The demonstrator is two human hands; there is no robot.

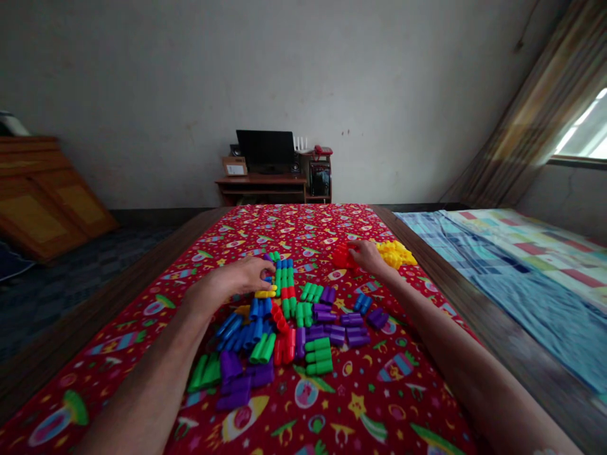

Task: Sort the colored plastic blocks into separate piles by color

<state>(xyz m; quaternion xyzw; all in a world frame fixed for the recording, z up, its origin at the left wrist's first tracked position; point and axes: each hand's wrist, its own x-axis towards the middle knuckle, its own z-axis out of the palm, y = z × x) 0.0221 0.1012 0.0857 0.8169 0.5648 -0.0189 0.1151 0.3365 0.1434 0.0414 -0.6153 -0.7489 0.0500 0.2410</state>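
Note:
My left hand [249,273] is curled at the left side of a joined strip of green, blue and red toy blocks [285,287]. Blue and yellow pieces show at its fingertips, and a yellow toy block [265,292] lies just under them. Off to the right, my right hand [368,256] has its fingers closed at a small pile of red toy blocks [342,256]. Which red block it grips is partly hidden by the fingers. Yellow toy blocks [396,254] are heaped just beyond that hand.
Nearer me lie loose blue blocks [241,333], purple blocks [236,385] and green blocks [318,356]. A red patterned cloth [351,417] covers the table. A bed [502,272] stands at the right, a desk with a monitor [265,150] at the far wall.

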